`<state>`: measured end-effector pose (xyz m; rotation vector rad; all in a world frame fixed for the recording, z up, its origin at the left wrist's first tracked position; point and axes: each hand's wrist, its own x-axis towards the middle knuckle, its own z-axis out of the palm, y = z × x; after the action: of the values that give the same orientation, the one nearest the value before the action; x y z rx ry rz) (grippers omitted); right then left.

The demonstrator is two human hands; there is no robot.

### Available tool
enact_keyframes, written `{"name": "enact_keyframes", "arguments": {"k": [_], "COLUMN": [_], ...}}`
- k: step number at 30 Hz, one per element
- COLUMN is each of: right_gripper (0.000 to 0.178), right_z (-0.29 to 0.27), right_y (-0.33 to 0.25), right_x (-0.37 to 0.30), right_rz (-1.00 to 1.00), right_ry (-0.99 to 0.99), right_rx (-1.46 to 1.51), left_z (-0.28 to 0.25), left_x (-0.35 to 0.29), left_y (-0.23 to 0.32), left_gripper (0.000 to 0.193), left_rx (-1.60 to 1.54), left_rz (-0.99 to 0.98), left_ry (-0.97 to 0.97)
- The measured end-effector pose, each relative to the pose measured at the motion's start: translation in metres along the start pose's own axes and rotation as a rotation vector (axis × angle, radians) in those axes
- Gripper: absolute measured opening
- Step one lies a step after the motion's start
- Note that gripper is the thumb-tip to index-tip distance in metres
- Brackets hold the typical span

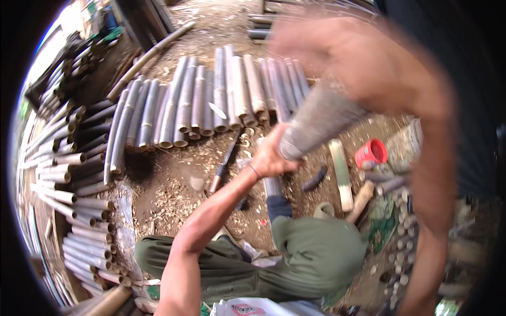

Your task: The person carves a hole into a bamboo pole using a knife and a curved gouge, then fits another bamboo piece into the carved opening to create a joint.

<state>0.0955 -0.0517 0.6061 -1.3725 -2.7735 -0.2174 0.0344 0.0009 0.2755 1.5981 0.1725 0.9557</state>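
Observation:
My left hand (276, 155) is closed at the lower end of a thick, mottled grey bamboo tube (324, 118), which slants up to the right, close to me. My right hand (342, 52) is over the tube's upper end. It is strongly smeared by motion, so its grip does not show. Directly below my left hand, a narrower bamboo piece (273, 185) stands by my dark-covered foot; whether my fingers touch it is hidden. A long-bladed knife (226, 160) with a pale handle end lies on the ground left of my left hand.
Cut bamboo tubes (171, 113) lie in a row ahead, with more stacked tubes (87, 247) at left. To the right are a split green bamboo piece (341, 174), a red plastic cup (371, 153) and a short pole (361, 197). Shavings cover the ground (174, 197).

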Motion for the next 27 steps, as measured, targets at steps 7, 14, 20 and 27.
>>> {"name": "enact_keyframes", "arguments": {"k": [7, 14, 20, 27], "right_gripper": [0.044, 0.101, 0.131, 0.106], "right_z": [0.091, 0.542, 0.575, 0.581], "right_y": [0.097, 0.001, -0.051, 0.017], "right_x": [-0.113, -0.479, -0.445, -0.353], "right_rz": [0.476, 2.072, 2.3, 1.583], "right_ry": [1.161, -0.406, -0.203, -0.078], "right_rx": [0.852, 0.452, 0.579, 0.263], "left_z": [-0.052, -0.015, -0.022, -0.048], "left_x": [-0.034, 0.027, 0.06, 0.036], "left_y": [0.052, 0.149, 0.173, 0.193], "left_gripper": [0.05, 0.078, 0.078, 0.087], "left_rx": [0.187, 0.051, 0.196, 0.168], "left_rz": [-0.2, -0.055, 0.122, -0.125], "left_ry": [0.02, 0.077, 0.005, -0.015]}}
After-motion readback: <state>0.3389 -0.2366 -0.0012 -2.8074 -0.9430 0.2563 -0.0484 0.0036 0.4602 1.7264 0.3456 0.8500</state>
